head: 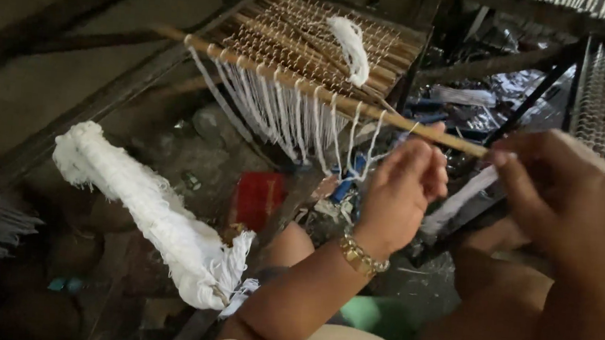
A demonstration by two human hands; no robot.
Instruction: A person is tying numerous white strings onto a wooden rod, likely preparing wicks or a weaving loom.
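Both hands pinch white string at the bamboo stick: left hand curled shut, right hand blurry, its fingertips hiding the strand

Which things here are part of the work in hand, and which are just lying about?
In use: left hand, right hand, bamboo stick, white threads, slat mat, white thread bundle.

Lying about: red packet, shiny wrappers, blue scraps.

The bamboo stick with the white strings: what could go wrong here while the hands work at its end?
The left hand and right hand work at one end of the bamboo stick, so it might tilt and its string loops slide off. The loose strings hang close together and could tangle.
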